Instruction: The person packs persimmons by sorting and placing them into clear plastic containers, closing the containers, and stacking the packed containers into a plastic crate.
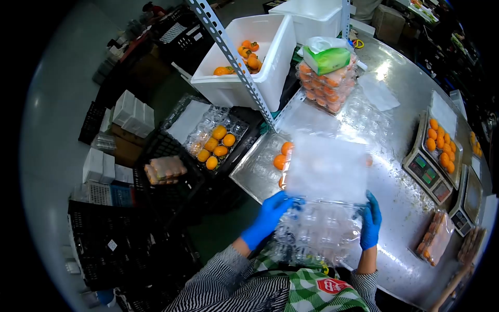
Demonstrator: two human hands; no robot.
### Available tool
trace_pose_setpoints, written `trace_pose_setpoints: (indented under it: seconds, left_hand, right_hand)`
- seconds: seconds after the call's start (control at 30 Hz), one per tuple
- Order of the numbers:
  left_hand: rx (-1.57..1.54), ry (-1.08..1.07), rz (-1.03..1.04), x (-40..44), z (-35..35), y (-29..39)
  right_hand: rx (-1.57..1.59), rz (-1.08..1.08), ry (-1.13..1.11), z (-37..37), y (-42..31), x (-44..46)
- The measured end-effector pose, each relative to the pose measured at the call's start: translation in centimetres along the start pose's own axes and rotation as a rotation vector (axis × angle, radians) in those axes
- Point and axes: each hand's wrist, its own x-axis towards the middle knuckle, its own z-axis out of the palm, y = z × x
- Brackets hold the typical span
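Observation:
A clear plastic fruit box (319, 229) with moulded hollows lies unfolded in front of me at the table's edge. A white sheet (327, 169) covers its far half. My left hand (266, 219), in a blue glove, grips the left side near the fold. On the opposite side, my right hand (370, 223), also gloved in blue, holds the edge with its fingers closed on it. Several orange persimmons (280, 161) show just left of the sheet, partly hidden by it.
A white foam box (278, 78) of persimmons stands at the back left. Stacked packs (327, 86) sit behind the sheet, under a green tissue pack (326, 60). A scale (429, 174) with fruit is at right, near a filled pack (435, 236). A metal post (234, 57) rises at the table's edge.

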Motion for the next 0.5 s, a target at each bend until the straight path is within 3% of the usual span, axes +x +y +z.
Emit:
trace_pose_setpoints:
  seconds: [0.07, 0.2, 0.4, 0.5]
  left_hand:
    - [0.034, 0.114, 0.040, -2.1, -2.4, 0.8]
    - [0.101, 0.411, 0.132, -6.2, -7.2, 1.8]
    - [0.115, 0.783, 0.332, -7.8, -14.6, 6.9]
    - [0.097, 0.846, 0.380, -6.1, -20.3, 8.2]
  right_hand:
    - [-0.091, -0.012, -0.103, 2.8, -0.3, 0.7]
    - [0.053, 0.047, -0.282, 6.3, 0.6, 1.2]
    - [0.044, 0.136, -0.229, 7.2, 2.7, 0.3]
    - [0.020, 0.169, -0.145, 6.7, 3.4, 0.1]
